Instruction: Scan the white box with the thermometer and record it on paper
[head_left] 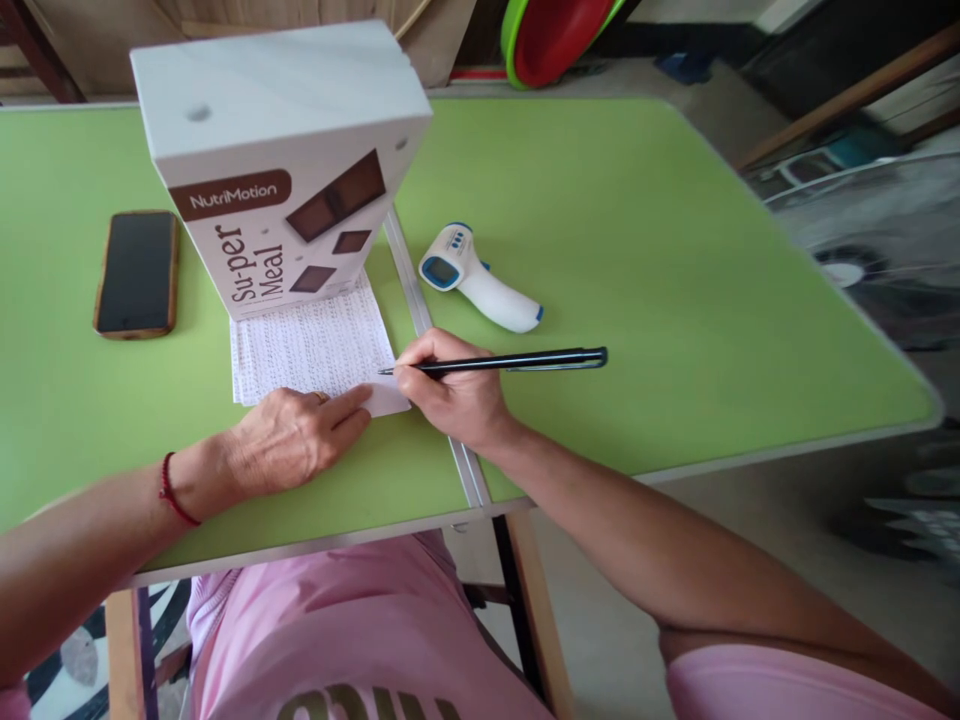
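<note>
My right hand (454, 390) grips a black pen (517, 361), its tip touching the lower right corner of a white sheet of paper (311, 345) covered in small handwriting. My left hand (296, 435) lies flat on the sheet's bottom edge, fingers pointing right and pressing the paper down. A red string bracelet sits on my left wrist. The sheet lies on a green table (675, 260), its upper part under a white NutriMotion Su-per Meal box (281, 160) that stands upright.
A smartphone (137, 272) in a brown case lies face up left of the box. A white and blue infrared thermometer (476, 277) lies right of the paper. A metal seam runs down the table's middle. Red and green basins (555, 35) stand beyond the far edge.
</note>
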